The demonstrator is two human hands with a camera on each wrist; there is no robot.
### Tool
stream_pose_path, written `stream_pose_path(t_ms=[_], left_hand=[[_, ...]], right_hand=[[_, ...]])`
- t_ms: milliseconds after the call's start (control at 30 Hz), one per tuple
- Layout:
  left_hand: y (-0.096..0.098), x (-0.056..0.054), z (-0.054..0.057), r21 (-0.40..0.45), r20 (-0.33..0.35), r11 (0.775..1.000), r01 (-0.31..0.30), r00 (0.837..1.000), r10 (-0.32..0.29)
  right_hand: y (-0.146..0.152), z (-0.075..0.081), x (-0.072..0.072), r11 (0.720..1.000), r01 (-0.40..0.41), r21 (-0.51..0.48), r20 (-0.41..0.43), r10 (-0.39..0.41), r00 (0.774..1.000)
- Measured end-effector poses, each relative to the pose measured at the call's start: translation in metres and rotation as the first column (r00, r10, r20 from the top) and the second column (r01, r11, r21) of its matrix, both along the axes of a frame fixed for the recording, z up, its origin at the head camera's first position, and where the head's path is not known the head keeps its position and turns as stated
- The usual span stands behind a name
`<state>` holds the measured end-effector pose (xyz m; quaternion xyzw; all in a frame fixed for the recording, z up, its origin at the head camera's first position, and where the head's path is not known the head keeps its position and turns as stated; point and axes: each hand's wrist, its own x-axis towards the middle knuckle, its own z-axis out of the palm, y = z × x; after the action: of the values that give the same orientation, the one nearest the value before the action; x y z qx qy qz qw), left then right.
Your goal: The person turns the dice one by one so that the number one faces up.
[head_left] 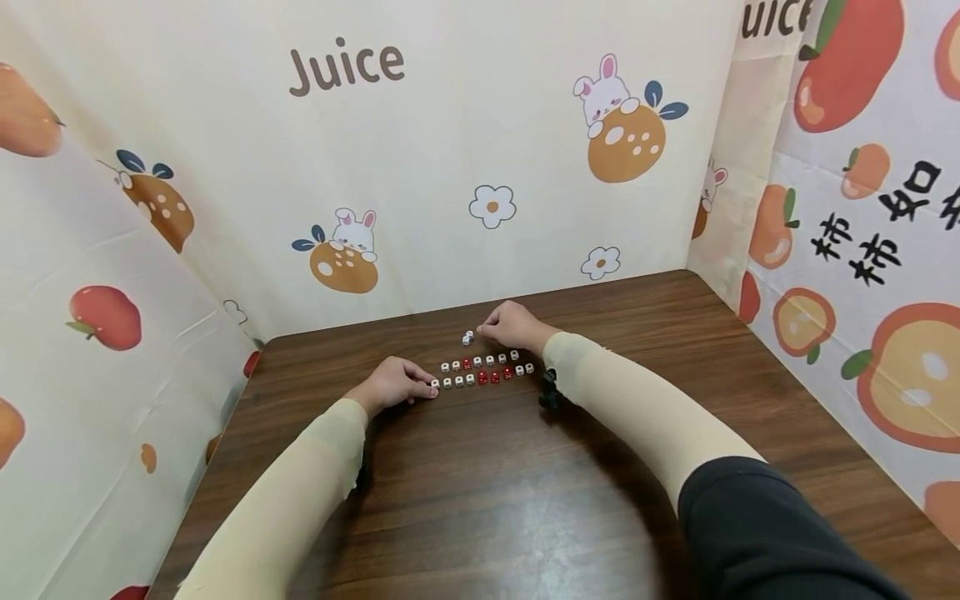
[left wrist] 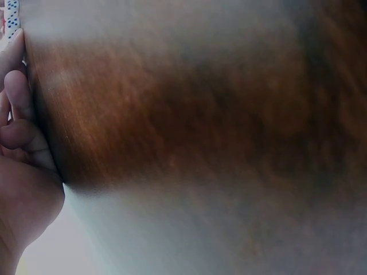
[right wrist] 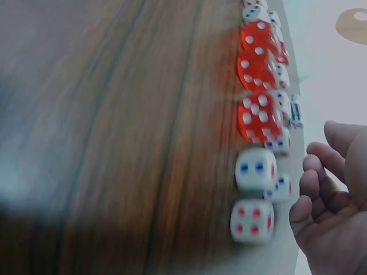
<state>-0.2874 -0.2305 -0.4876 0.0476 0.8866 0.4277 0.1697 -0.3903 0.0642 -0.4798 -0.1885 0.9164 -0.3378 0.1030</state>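
Two rows of small dice lie on the table, mostly white with a few red ones. At the left end of the front row, my left hand [head_left: 392, 383] pinches a white die [head_left: 434, 384] between thumb and fingers. Only part of that hand's fingers [left wrist: 18, 94] shows in the left wrist view, below blue-dotted white dice at the corner. My right hand [head_left: 514, 326] is behind the rows, fingers loosely bent and holding nothing visible. Just left of its fingertips sit white dice [head_left: 467, 339] close together. In the right wrist view, a red die [right wrist: 259, 116] stands beyond two white ones.
The brown wooden table [head_left: 480, 500] extends around the rows. A printed curtain [head_left: 450, 125] hangs along its back edge, with more printed cloth [head_left: 825, 333] on the right and left sides. Small dark devices are strapped under both wrists.
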Motion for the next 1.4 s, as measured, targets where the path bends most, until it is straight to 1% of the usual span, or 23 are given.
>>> stream_pose_path(t_ms=[100, 300, 500, 633, 767, 900, 1000, 1133, 1400], left_hand=[[0.001, -0.002, -0.002, -0.003, 0.003, 1.000, -0.003, 1.000, 0.003], [0.002, -0.006, -0.004, -0.008, 0.016, 1.000, 0.000, 1.000, 0.000], [0.004, -0.006, -0.002, -0.008, 0.023, 1.000, -0.009, 1.000, 0.009], [0.003, -0.006, 0.000, -0.005, 0.022, 1.000, -0.002, 1.000, 0.002], [0.000, -0.005, 0.000, 0.000, 0.018, 1.000, 0.001, 1.000, -0.001], [-0.002, -0.005, -0.002, 0.001, 0.017, 1.000, -0.003, 1.000, 0.003], [-0.002, -0.005, -0.002, -0.001, 0.014, 1.000, 0.001, 1.000, -0.001], [-0.002, -0.004, -0.001, -0.004, 0.009, 1.000, 0.001, 1.000, -0.001], [-0.002, -0.008, -0.005, -0.007, 0.031, 1.000, -0.009, 0.999, 0.009]], right_hand=[[-0.011, -0.001, 0.000, 1.000, 0.021, 0.004, -0.008, -0.021, 1.000], [-0.022, -0.004, 0.001, 0.999, 0.031, 0.025, 0.029, -0.032, 0.999], [-0.025, -0.006, -0.001, 0.997, 0.014, 0.070, -0.012, -0.013, 1.000], [-0.025, -0.008, -0.004, 0.997, 0.005, 0.078, -0.021, -0.003, 1.000], [-0.024, -0.009, -0.005, 0.998, -0.011, 0.058, -0.016, 0.012, 1.000], [-0.022, -0.010, -0.004, 1.000, -0.029, 0.006, 0.008, 0.029, 1.000], [-0.021, -0.009, -0.002, 0.999, -0.030, -0.015, 0.014, 0.031, 0.999], [-0.019, -0.009, -0.001, 0.999, -0.029, -0.019, 0.015, 0.030, 0.999], [-0.019, -0.011, -0.002, 0.999, -0.032, -0.020, 0.016, 0.032, 0.999]])
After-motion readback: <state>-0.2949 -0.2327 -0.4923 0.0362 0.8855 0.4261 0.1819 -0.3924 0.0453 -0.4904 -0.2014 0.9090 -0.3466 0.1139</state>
